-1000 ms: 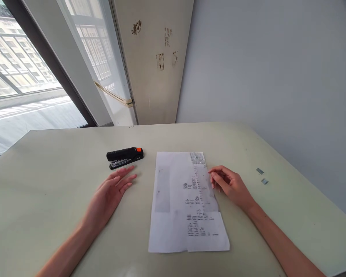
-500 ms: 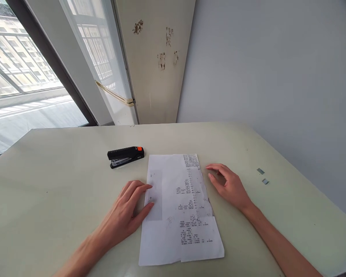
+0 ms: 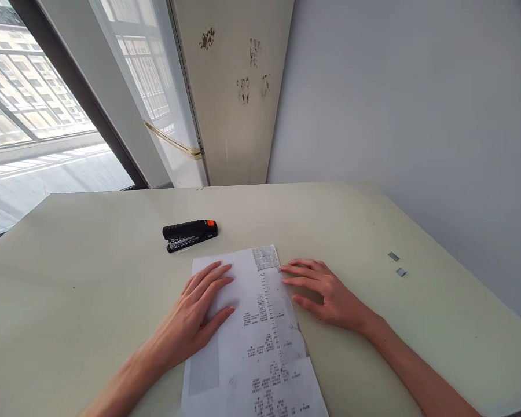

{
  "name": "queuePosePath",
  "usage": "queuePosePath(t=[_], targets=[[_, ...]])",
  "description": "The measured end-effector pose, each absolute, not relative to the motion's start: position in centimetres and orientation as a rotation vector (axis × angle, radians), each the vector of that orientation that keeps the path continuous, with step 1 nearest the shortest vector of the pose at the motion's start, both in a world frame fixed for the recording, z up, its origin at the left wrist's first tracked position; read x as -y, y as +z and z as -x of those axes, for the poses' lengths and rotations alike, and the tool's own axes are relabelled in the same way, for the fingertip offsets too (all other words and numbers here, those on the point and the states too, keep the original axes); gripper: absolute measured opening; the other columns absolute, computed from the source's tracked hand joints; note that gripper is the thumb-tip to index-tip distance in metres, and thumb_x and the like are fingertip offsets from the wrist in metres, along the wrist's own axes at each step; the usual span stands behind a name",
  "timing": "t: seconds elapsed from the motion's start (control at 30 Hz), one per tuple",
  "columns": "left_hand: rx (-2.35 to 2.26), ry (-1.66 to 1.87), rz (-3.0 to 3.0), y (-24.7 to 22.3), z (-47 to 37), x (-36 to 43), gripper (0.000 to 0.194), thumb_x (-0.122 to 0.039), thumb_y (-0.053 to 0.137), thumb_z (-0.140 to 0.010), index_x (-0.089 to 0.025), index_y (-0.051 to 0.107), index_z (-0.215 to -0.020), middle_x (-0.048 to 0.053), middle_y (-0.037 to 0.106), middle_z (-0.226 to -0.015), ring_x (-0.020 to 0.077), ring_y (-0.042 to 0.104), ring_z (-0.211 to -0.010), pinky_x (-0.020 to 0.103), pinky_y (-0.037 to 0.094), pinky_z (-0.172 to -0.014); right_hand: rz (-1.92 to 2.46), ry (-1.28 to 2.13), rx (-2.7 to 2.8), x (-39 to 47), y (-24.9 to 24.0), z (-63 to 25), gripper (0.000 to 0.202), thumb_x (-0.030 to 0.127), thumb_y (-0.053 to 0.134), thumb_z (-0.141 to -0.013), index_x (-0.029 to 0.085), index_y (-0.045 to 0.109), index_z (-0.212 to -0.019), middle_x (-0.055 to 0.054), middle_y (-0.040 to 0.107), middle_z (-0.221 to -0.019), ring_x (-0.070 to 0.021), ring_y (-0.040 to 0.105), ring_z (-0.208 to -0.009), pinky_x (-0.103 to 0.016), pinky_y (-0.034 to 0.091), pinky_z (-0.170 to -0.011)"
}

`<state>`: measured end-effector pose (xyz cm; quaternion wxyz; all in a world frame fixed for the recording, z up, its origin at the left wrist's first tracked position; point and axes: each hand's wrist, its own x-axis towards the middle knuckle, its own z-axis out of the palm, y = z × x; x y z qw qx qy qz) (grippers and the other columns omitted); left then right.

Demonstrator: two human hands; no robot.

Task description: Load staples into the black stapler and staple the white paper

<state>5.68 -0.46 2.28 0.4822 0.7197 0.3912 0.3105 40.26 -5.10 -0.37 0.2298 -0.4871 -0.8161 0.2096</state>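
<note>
White printed paper [image 3: 238, 341] lies on the table in front of me, turned slightly, its lower end cut off by the bottom of the view. My left hand [image 3: 193, 313] rests on its left part, fingers spread flat. At the paper's upper right edge is my right hand [image 3: 325, 292], fingers apart, tips close to or touching the edge. A black stapler [image 3: 190, 234] with an orange patch lies beyond the paper, left of its top edge.
Two small greyish pieces, one [image 3: 393, 256] just behind the other [image 3: 400, 272], lie on the table [image 3: 91, 336] at the right. Behind the table are a wall [image 3: 395, 92], a marked beige panel [image 3: 238, 133] and a window at the left.
The paper has slid toward me and to the left, turning slightly. My left hand now lies further over it. My right hand has shifted left, closer to the paper, with its fingers more spread.
</note>
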Motion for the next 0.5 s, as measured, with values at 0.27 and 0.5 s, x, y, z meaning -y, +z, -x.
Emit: queuePosePath(t=[0.27,0.5], targets=[[-0.968,0.566,-2.414,0.6,-4.3,-0.1,0.065,-0.039,0.070,-0.098,-0.033,0.048,-0.158,0.003,0.043,-0.167,0.0344,0.032,-0.158,0.059,0.030,-0.128,1.347,0.555,2.058,5.2,-1.0,-40.6,0.030,0.035,0.056,-0.106,0.034,0.066,-0.134,-0.001,0.066,-0.148,-0.0261,0.054,-0.144,-0.053,0.048,-0.118],[-0.967,0.426,-2.760,0.6,-1.5,-1.7,0.072,-0.048,0.060,-0.103,-0.030,0.031,-0.166,0.006,0.039,-0.169,0.0334,0.037,-0.156,0.057,0.041,-0.124,1.330,0.499,2.063,5.2,-1.5,-40.6,0.027,0.027,0.055,-0.106,0.034,0.065,-0.131,-0.002,0.069,-0.143,-0.0254,0.059,-0.138,-0.053,0.050,-0.115]])
